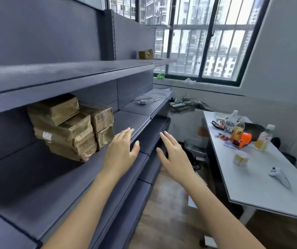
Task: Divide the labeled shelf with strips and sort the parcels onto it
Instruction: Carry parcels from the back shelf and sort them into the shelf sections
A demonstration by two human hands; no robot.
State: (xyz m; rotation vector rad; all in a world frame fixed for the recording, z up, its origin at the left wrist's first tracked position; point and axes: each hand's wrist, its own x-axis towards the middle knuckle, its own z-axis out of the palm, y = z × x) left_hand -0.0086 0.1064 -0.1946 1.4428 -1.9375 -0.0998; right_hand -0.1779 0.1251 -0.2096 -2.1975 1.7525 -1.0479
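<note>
Several brown taped parcels (72, 125) are stacked in a pile on the dark grey shelf (36, 173) at the left. My left hand (121, 149) hovers over the shelf's front edge, just right of the pile, fingers straight and holding nothing. My right hand (172, 152) is held out beside it, past the shelf edge, fingers spread and empty. One more brown parcel (145, 53) sits on a higher shelf far back. No strips or labels show.
A white charger with cable (148, 98) lies on the far section of the shelf. A white table (262, 187) at the right holds bottles, an orange tape dispenser (243, 139), a tape roll (240, 159) and a white controller (279, 177). Wooden floor lies between.
</note>
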